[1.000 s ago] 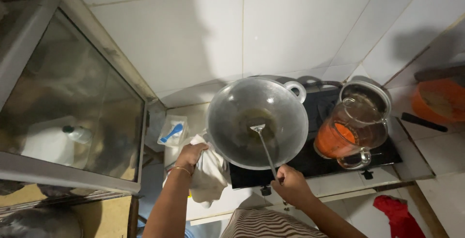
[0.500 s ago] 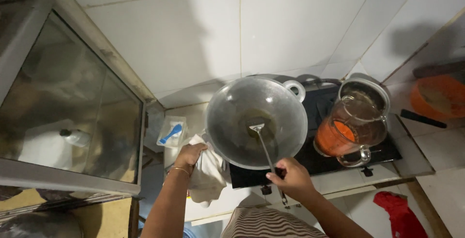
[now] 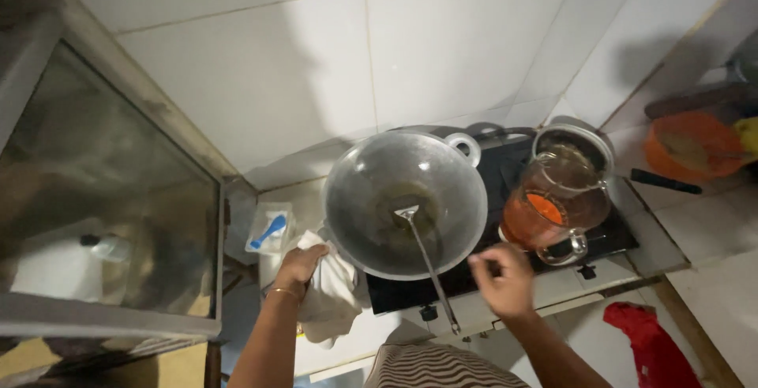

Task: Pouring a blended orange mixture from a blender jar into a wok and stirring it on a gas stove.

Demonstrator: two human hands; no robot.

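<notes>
Wok [image 3: 379, 191]: round, grey metal, sits on the left burner of the stove; a loop handle shows at its far right rim; a dark greenish film lies in the bottom.
Spatula [image 3: 422, 250]: long metal handle, blade resting in the bottom of the wok; the handle leans over the near rim and its end sticks out past the stove's front edge. No hand is on it.
Left hand [image 3: 300, 263]: clenched on a white cloth at the wok's near left rim; a thin bangle sits on the wrist.
White cloth [image 3: 328, 297]: bunched under the left hand, hanging down over the bench edge, touching the wok's rim.
Right hand [image 3: 505, 277]: released, grasping nothing; fingers loosely curled, hovering just right of the spatula handle, above the stove's front edge.
Stove [image 3: 600, 238]: black glass top, two knobs on the front face.
Glass pot [image 3: 557, 198]: clear, on the right burner, just beside the wok; orange-red contents; glass lid tilted against its far rim.
Bench [image 3: 711, 230]: white tiled, carries the stove.
Orange bowl [image 3: 687, 147]: on the bench, far right, well apart from the hands.
Red cloth [image 3: 647, 344]: lower right, below the bench edge.
Glass cabinet [image 3: 95, 198]: to the left, metal framed.
Small packet [image 3: 268, 232]: white and blue, between cabinet and wok.
</notes>
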